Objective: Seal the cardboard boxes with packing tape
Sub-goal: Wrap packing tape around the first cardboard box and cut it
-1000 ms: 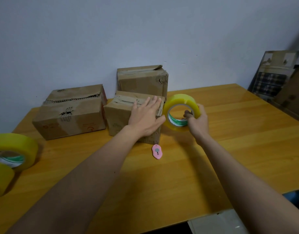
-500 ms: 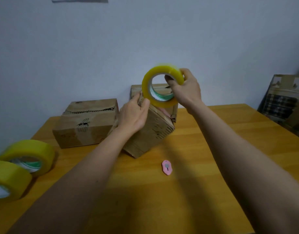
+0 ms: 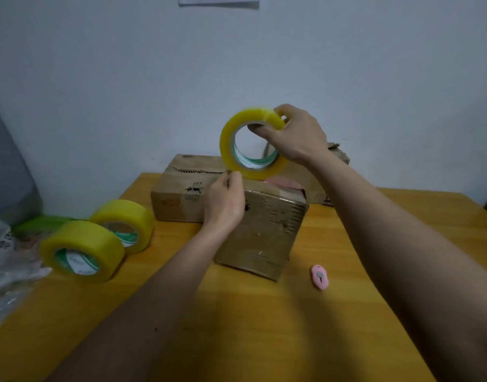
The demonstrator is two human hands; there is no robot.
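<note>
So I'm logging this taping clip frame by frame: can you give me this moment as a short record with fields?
right hand: right hand holds the tape roll raised above the front box
left hand: left hand pinches at the front box's top edge, just under the roll
other boxes: back-left box; a third, mostly hidden behind the right arm
spare rolls: two spare rolls lying at left
cutter: pink cutter on the table, untouched

Cutter lies right of, seemingly apart from, nearest box.
</note>
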